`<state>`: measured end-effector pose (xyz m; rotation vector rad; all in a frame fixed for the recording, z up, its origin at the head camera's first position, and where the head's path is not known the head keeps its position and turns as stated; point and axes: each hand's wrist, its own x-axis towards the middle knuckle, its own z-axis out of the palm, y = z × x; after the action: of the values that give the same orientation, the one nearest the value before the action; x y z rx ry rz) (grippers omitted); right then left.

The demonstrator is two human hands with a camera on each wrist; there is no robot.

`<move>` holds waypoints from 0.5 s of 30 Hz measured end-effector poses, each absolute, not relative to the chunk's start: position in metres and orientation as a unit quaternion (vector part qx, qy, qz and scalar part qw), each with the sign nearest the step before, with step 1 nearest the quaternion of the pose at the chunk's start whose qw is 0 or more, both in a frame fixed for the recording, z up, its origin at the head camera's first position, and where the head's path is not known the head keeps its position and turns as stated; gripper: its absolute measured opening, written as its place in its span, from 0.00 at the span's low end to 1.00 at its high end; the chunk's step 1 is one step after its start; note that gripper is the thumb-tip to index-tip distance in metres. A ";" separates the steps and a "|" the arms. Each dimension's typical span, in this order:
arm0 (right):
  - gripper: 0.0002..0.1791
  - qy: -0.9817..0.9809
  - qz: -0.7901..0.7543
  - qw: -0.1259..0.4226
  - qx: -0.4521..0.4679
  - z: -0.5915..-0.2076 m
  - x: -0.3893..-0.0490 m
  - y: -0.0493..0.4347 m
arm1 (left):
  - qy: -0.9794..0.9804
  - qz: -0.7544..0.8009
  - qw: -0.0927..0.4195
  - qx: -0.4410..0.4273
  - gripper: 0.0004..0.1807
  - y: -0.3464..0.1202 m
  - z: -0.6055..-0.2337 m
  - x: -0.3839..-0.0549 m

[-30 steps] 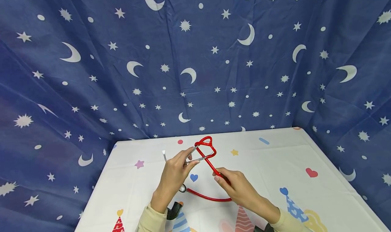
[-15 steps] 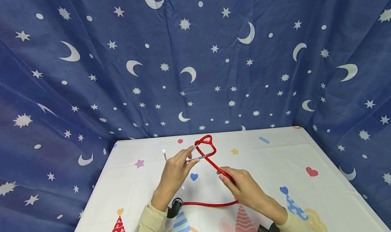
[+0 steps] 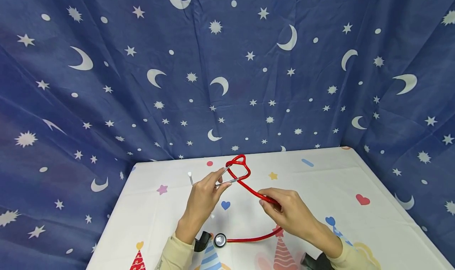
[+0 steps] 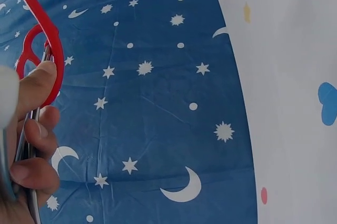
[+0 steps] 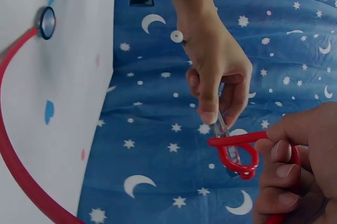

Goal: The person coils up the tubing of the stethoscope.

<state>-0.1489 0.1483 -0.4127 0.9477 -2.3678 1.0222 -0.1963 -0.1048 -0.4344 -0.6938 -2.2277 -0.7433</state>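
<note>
A stethoscope with red tubing (image 3: 249,187) is held between both hands. My left hand (image 3: 203,199) pinches its metal ear tubes (image 3: 227,182), and one white ear tip (image 3: 190,174) sticks out past the knuckles. Beyond the fingertips the red tubing makes a looped, crossed shape, also seen in the left wrist view. My right hand (image 3: 289,212) curls its fingers round the tubing farther down. From there the tubing bends back left to the round chestpiece (image 3: 220,240), low over the cloth near my left wrist.
A white tablecloth (image 3: 156,214) printed with hearts, stars and party hats covers the table. Behind it and to the sides hangs a dark blue curtain (image 3: 199,116) with white moons and stars. Each wrist wears a black device (image 3: 202,241).
My right hand has moved right and slid along the tubing, away from the left hand. The chestpiece has swung lower and now shows its round face. The left hand stays nearly still.
</note>
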 end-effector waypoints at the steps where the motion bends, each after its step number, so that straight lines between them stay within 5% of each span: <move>1: 0.08 -0.843 0.362 0.204 0.342 -0.411 -0.149 0.149 | -0.855 -0.287 0.339 -0.268 0.26 -0.104 -0.434 -0.196; 15: 0.11 -0.820 0.331 0.263 0.386 -0.389 -0.158 0.154 | -0.855 -0.268 0.329 -0.297 0.25 -0.099 -0.427 -0.189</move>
<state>-0.1582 0.1538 -0.3890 1.0442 -2.2179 0.8963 -0.1887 -0.0993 -0.4271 -0.7777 -2.2386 -0.7002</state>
